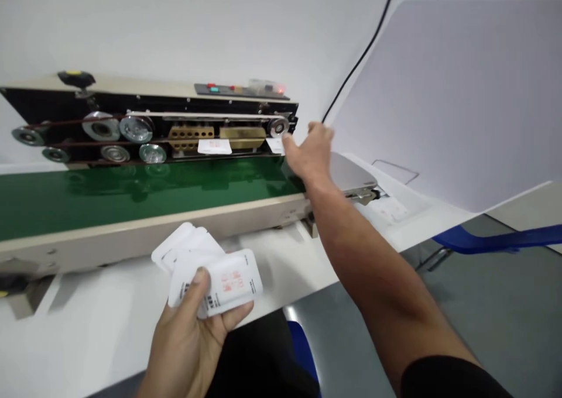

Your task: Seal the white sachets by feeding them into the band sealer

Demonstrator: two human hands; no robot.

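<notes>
White printed sachets [215, 281] | clenched in left hand [184, 342], fingers wrapped round the stack above white bench [92, 333] | right hand [309, 155] open, fingers spread | risk: black band sealer pulleys [277, 127] could pinch fingers reaching too close

This looks like a small packing workshop. A band sealing machine [144, 102] with rollers, a control panel [241, 91] showing a red light, and a green conveyor belt [132, 193] stands along a white worktable [109, 328]. Printed white pouches [215, 278] show the sort of goods handled here. A black cable [364, 50] runs along the plain white wall [175, 29], and the floor [496, 304] is bare grey, like a factory room
</notes>
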